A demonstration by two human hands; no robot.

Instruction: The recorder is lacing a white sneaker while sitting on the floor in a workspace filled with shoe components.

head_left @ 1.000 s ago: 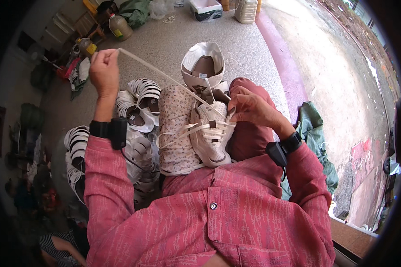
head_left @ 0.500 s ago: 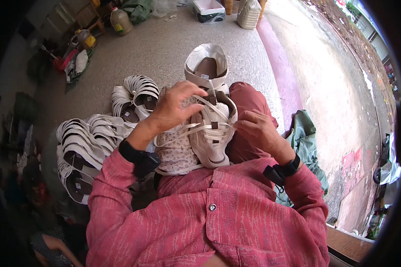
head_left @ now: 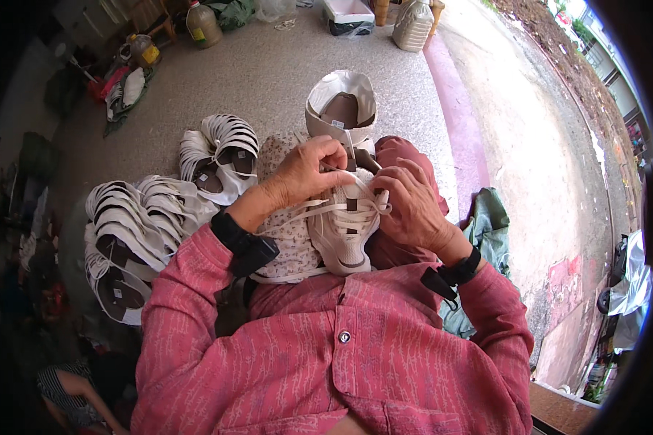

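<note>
On my lap lies an off-white shoe (head_left: 347, 250) with its toe toward me and a white shoelace (head_left: 317, 211) crossing its front. My left hand (head_left: 303, 174) is over its left side, thumb and fingers pinched on the lace near the upper eyelets. At the right edge of the opening, my right hand (head_left: 411, 206) has its fingers curled round the lace; its fingertips are partly hidden. Just beyond stands another pale shoe piece (head_left: 313, 118) with a brown insole (head_left: 341, 111) inside. Beneath the shoe, a floral cloth (head_left: 286, 250) covers my left leg.
To my left are stacked white shoe uppers (head_left: 116, 210) and a second stack (head_left: 233, 134). Plastic jugs (head_left: 203, 27) and a white box (head_left: 348, 13) stand far off. A green cloth (head_left: 490, 217) lies to my right. At lower left another person's arm (head_left: 87, 388) shows.
My left hand has gone from spread fingers to a pinch on the lace. My right hand has moved slightly up and inward along the shoe's right edge.
</note>
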